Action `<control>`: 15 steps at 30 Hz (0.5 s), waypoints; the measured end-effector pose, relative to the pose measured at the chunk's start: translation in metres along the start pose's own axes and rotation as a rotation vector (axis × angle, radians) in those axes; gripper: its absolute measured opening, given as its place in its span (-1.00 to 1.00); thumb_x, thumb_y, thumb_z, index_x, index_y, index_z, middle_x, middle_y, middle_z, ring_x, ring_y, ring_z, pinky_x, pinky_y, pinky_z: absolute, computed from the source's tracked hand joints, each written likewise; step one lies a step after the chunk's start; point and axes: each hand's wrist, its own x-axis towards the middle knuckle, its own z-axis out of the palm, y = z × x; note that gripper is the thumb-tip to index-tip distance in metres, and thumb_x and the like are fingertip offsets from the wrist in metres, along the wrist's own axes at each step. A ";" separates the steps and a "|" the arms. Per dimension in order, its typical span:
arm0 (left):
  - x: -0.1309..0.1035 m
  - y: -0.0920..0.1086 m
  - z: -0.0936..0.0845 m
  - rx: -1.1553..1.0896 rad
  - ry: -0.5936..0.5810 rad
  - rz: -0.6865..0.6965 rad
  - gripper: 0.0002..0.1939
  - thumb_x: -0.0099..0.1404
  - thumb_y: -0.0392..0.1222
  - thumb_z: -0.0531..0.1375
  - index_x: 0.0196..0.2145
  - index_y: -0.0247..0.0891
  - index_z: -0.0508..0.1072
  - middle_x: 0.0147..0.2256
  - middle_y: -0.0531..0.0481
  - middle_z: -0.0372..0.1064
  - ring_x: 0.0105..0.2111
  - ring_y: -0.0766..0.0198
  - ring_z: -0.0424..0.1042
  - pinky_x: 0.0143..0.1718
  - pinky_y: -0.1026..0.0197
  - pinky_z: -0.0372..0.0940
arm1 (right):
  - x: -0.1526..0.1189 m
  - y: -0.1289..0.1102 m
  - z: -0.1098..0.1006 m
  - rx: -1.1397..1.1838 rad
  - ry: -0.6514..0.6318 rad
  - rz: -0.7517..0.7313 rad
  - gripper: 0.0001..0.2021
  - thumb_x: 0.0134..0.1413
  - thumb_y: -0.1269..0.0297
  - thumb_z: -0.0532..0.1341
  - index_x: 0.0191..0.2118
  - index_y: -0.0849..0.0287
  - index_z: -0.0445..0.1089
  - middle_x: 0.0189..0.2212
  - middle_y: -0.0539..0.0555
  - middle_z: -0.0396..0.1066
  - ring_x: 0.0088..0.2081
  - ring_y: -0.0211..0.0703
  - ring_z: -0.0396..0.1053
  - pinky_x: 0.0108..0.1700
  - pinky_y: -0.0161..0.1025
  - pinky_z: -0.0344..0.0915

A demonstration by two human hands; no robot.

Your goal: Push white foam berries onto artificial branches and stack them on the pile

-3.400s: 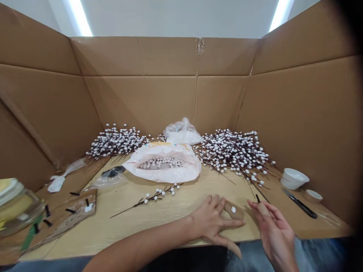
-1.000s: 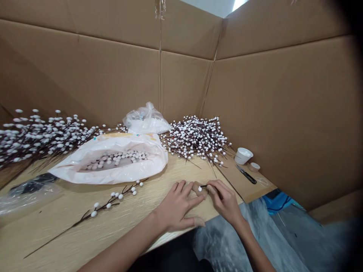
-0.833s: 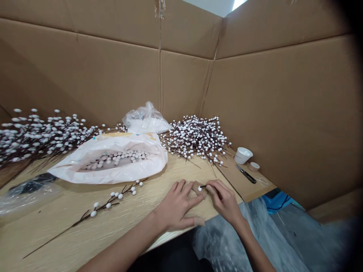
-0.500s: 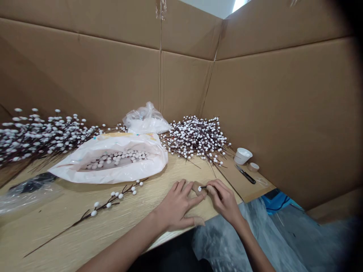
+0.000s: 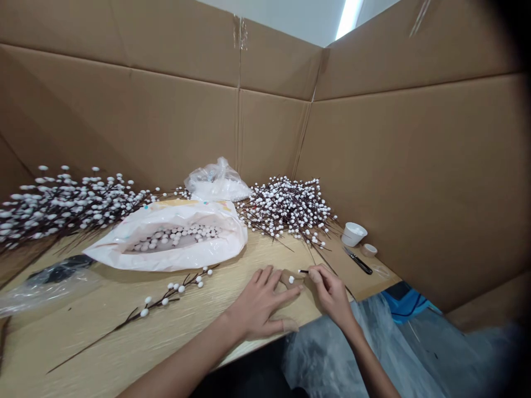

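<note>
Craft workshop, by look: worktable [image 5: 178, 320] boxed in by cardboard walls [image 5: 178, 127] at 12 and 2 o'clock; white-berried stems [image 5: 286, 207] heaped at 10 and 12; black-handled knife [image 5: 359, 261], white cup [image 5: 352, 236] at 1.

The black stick [image 5: 304, 271] — white-tipped — is just beside the white dab [image 5: 291, 279].

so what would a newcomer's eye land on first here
Probably the open white bag of white balls, left of centre on the table, with twig heaps to its left and right. Next come the hands near the front edge: the left hand lies with fingers spread, and the right hand pinches a short dark stick beside a small white blob.
</note>
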 end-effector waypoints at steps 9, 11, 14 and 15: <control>-0.044 -0.005 -0.036 0.138 0.081 0.008 -0.45 0.35 0.08 0.04 0.24 -0.12 0.19 0.18 -0.27 0.18 0.18 -0.13 0.15 0.10 -0.15 0.15 | 0.012 -0.009 -0.005 0.108 0.067 0.024 -0.68 0.23 0.09 0.05 -0.36 0.21 0.37 -0.45 0.06 0.38 -0.35 -0.15 0.34 -0.27 -0.30 0.25; -0.075 -0.010 -0.049 0.170 0.139 -0.070 -0.53 0.39 -0.07 0.03 0.21 -0.19 0.23 0.12 -0.23 0.29 0.13 0.00 0.25 0.09 -0.04 0.20 | 0.016 -0.020 -0.004 0.140 0.072 0.012 -0.69 0.22 0.08 0.06 -0.36 0.20 0.37 -0.45 0.05 0.37 -0.34 -0.15 0.34 -0.26 -0.30 0.26; -0.131 -0.024 -0.071 0.215 0.244 -0.219 -0.59 0.37 -0.17 0.03 0.15 -0.20 0.29 0.05 -0.17 0.38 0.04 0.08 0.36 0.05 0.09 0.26 | 0.022 -0.041 0.001 0.224 0.059 0.008 -0.72 0.17 0.07 0.13 -0.36 0.18 0.40 -0.45 0.04 0.37 -0.35 -0.16 0.33 -0.27 -0.31 0.27; -0.150 -0.029 -0.080 0.215 0.250 -0.291 -0.60 0.37 -0.16 0.03 0.13 -0.20 0.31 0.03 -0.16 0.40 0.01 0.10 0.39 0.02 0.13 0.28 | 0.023 -0.048 0.004 0.259 0.048 0.015 -0.73 0.14 0.07 0.16 -0.35 0.18 0.41 -0.45 0.04 0.38 -0.35 -0.16 0.34 -0.27 -0.31 0.27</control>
